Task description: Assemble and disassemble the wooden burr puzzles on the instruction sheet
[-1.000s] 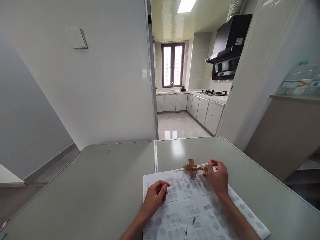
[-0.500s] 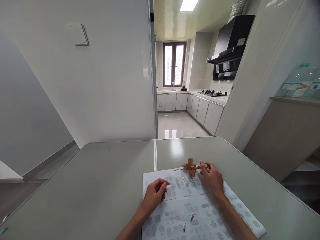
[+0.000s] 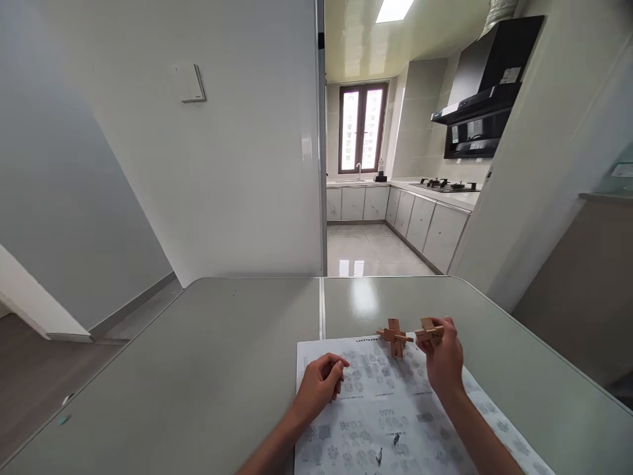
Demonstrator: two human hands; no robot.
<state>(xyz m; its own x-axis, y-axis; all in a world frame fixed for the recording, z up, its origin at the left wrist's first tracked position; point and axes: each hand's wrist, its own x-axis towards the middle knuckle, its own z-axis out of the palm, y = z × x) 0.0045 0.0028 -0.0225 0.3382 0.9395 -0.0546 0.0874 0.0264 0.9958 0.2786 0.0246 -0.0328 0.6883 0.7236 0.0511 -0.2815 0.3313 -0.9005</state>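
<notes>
My right hand [image 3: 445, 359] is closed around a small wooden interlocking puzzle [image 3: 430, 331], held raised over the upper right of a printed sheet [image 3: 368, 409]. A dark mark shows on one of its faces. Just left of it, apart from my fingers, a cross-shaped wooden burr puzzle [image 3: 395, 338] stands at the sheet's top edge, with sticks crossing through it. My left hand [image 3: 320, 382] rests on the left part of the sheet. Its fingers are loosely curled, thumb against the index finger, and nothing shows in it.
The sheet lies on a pale grey-green table [image 3: 237, 369] with a seam [image 3: 322, 307] down its middle. A small teal bit [image 3: 64, 420] is at the table's left edge. Behind are a white wall [image 3: 247, 165] and a kitchen with a cooktop [image 3: 445, 185].
My right hand has moved right and lifted the wooden puzzle away from the cross-shaped one. The view has swung a little left; my left hand stays on the sheet.
</notes>
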